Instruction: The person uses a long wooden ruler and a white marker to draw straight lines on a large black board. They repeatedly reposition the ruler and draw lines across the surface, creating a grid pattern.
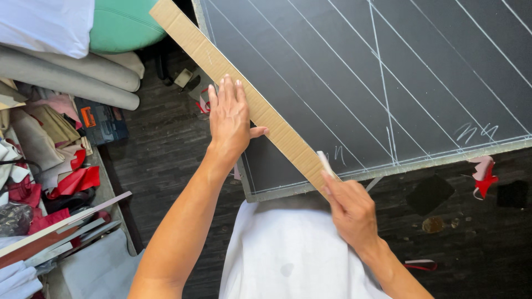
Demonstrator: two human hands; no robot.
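Across the frame's centre, left hand [230, 119] pressed flat, fingers spread, on a cardboard strip [244, 94] lying diagonally over dark chalk-lined sheet [388, 72]; right hand [352, 210] pinching white chalk [325, 164] at the strip's lower end.

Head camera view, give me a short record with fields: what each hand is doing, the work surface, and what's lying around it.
Left hand: left hand pressed flat on a long cardboard strip, holding it down
Right hand: right hand gripping a small white marker piece at the strip's lower end
Strip: lies diagonally across the sheet, used like a straightedge
Surface: dark sheet with white diagonal lines drawn on it
Left side: fabric rolls, red and pink scraps
Floor: dark, with small scraps at right
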